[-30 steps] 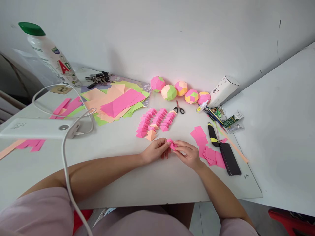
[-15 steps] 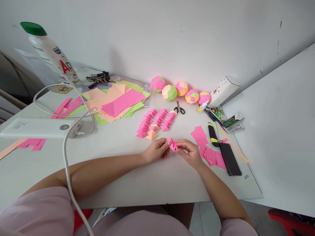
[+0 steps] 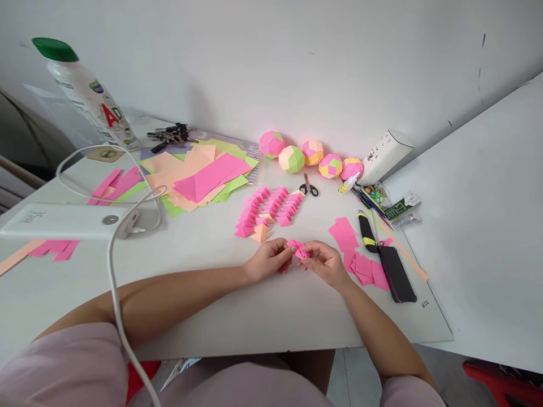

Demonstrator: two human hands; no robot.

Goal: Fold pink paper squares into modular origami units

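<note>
Because it was small, the pink fold (image 3: 298, 247) sat pinched between left hand (image 3: 267, 261) and right hand (image 3: 327, 264) at the near middle of the table (image 3: 237, 316), likely keeping its creases shut; beyond lay rows of units (image 3: 267, 208), then balls (image 3: 313, 152) farthest.

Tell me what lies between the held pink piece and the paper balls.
In the head view, rows of folded pink units, a few orange, and small scissors lie on the table between the pink piece and the paper balls.
</note>
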